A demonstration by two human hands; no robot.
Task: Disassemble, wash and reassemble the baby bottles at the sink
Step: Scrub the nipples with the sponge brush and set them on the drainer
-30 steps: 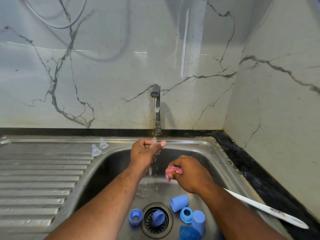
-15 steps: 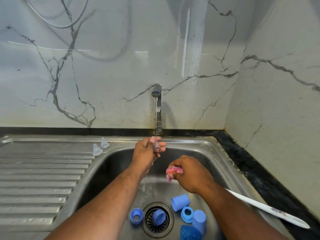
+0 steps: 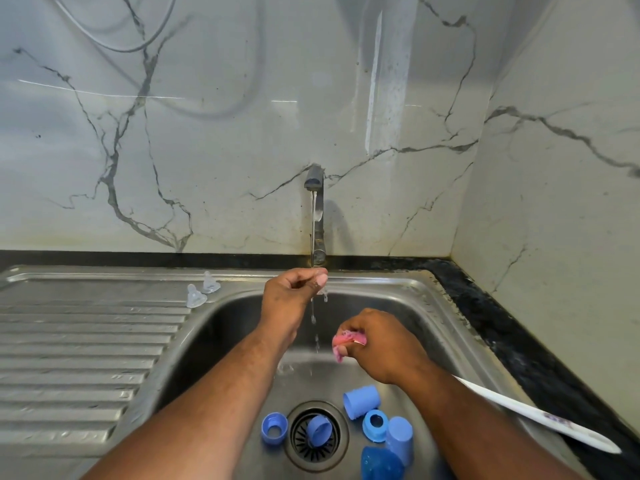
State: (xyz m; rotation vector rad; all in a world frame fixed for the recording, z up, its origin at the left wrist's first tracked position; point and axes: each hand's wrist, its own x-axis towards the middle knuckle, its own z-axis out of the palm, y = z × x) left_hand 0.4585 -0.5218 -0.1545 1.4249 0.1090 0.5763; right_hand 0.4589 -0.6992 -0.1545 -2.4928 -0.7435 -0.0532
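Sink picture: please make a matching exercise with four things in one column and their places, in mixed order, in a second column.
Things
1. clear teats
2. pink sponge
3. left hand
4. blue cap

Places
A. on the drain strainer
B. under the running tap
C. on the ribbed drainboard, beside the basin
D. squeezed in the right hand

Pairs: 1-C, 2-D, 3-B, 4-A
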